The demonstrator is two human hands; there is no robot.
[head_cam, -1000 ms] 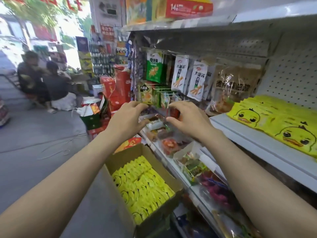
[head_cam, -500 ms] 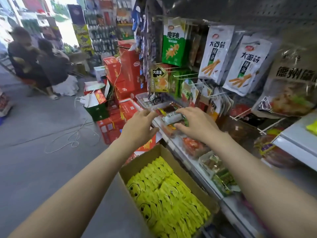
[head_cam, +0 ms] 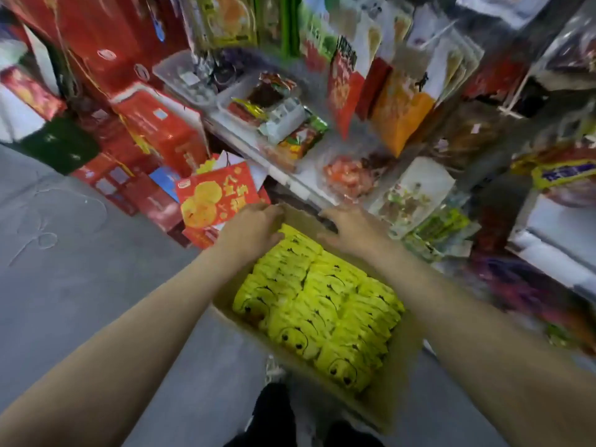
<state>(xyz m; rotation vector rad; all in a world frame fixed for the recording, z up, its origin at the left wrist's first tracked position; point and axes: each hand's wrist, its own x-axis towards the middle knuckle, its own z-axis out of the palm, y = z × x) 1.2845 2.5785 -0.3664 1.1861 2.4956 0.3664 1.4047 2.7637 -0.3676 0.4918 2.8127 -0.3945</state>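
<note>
An open cardboard box [head_cam: 400,379] stands on the floor below me, packed with several yellow duck-face packets [head_cam: 322,304]. My left hand [head_cam: 254,227] is at the box's far left corner, its fingers bent over the rim and its thumb against the far packets. My right hand [head_cam: 351,230] lies over the far end of the packet row, fingers stretched to the left. The frame is blurred, so I cannot see whether my left hand holds a packet.
A low white shelf [head_cam: 290,175] with clear tubs of snacks runs just beyond the box. Snack bags hang on hooks above it. Red gift boxes [head_cam: 161,130] are stacked on the left. Grey floor [head_cam: 64,269] lies to the left, and my dark shoes [head_cam: 274,414] stand beside the box.
Both hands left the snack tub on the shelf and dropped to the far end of the cardboard box. My view tilted down toward the floor.
</note>
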